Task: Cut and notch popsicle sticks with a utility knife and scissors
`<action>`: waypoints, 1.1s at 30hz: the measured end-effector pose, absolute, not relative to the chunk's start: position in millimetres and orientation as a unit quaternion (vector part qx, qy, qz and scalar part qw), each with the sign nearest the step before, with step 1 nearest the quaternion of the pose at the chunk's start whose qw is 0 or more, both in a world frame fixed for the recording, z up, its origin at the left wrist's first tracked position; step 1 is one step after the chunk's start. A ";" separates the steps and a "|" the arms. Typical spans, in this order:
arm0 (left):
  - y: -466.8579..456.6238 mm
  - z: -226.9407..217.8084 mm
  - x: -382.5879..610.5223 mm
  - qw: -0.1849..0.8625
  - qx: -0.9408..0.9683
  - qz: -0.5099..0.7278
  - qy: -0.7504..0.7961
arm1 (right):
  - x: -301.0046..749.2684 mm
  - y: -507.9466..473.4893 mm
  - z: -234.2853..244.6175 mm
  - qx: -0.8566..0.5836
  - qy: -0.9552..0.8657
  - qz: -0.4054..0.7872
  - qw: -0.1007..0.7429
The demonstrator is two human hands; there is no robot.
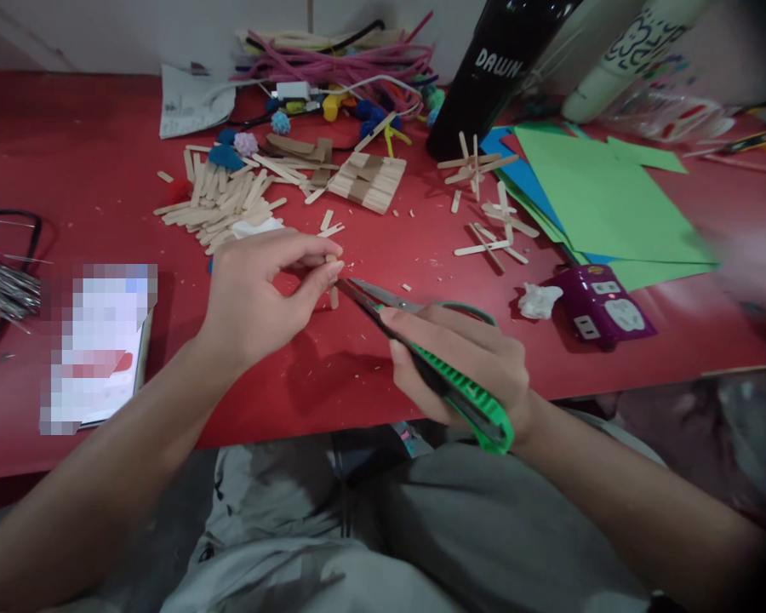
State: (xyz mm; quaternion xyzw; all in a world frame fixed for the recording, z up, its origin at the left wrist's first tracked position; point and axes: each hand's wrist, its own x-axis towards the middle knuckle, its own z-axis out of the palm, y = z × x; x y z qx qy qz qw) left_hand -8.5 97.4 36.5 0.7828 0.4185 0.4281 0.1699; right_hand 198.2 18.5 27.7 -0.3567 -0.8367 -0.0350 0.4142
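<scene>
Lap: grey fabric below the red table.
Right hand: wrapped round green scissors, blades parted, tips aimed left.
Left hand: thumb and forefinger pinching a short wooden stick.
Stick: above the table, long axis running away, just left of the blade tips.

The red table bears a loose heap of sticks, a stick panel, stick crosses, green paper over blue sheets, a power strip, a tissue wad, a black bottle, pipe cleaners (a tangled pink bunch) and scattered wood chips.
</scene>
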 end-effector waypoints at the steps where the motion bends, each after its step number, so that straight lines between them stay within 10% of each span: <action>1: 97.2 36.8 -8.3 0.175 0.781 0.428 0.419 | 198.3 18.7 27.8 -0.356 -0.838 -0.039 0.413; 33: 101.1 30.3 -11.2 0.222 0.755 0.446 0.427 | 200.1 21.2 15.9 -0.337 -0.837 -0.050 0.428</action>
